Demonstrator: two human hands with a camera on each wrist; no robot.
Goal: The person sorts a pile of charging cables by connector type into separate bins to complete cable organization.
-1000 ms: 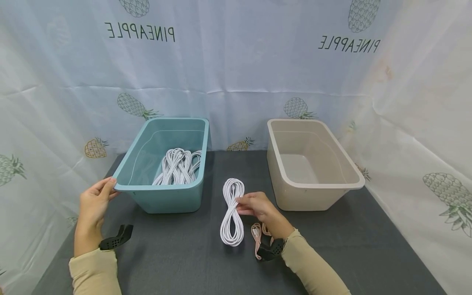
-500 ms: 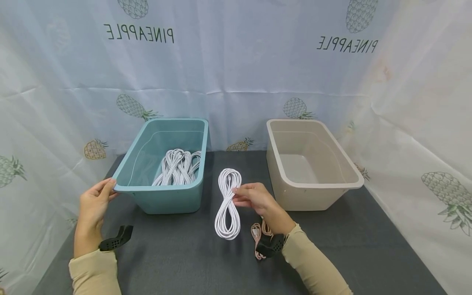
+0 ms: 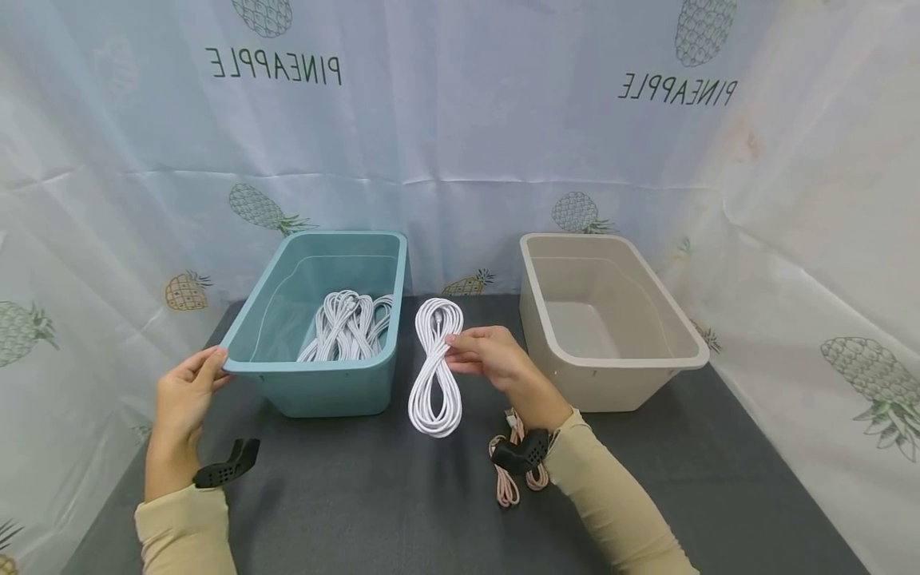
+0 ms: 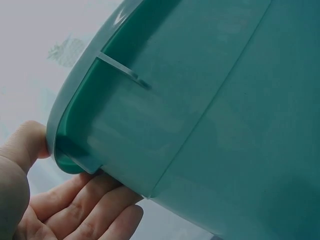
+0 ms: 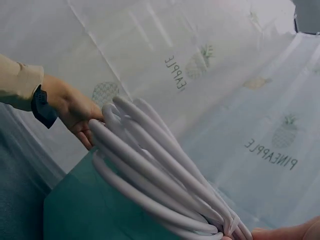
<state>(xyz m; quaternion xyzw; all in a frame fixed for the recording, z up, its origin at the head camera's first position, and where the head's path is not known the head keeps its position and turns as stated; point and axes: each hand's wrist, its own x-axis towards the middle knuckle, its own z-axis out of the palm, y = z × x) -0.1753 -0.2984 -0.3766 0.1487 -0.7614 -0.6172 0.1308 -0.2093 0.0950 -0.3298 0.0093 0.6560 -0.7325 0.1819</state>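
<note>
A bundled white cable, coiled in a figure eight, hangs above the table between the two bins. My right hand pinches it at its narrow middle; the right wrist view shows the cable's loops close up. My left hand grips the near left corner of the teal bin, thumb on the rim and fingers beneath it, as the left wrist view of the hand shows. Several white cables lie inside that bin, toward its right side.
A beige bin stands at the right, with no cable visible in it. Pinkish cables lie on the dark table, partly covered by my right wrist. A pineapple-print curtain closes off the back and sides.
My right hand has lifted the white cable up and slightly left, away from the pinkish cables, which now show more. The left hand has stayed on the teal bin's corner.
</note>
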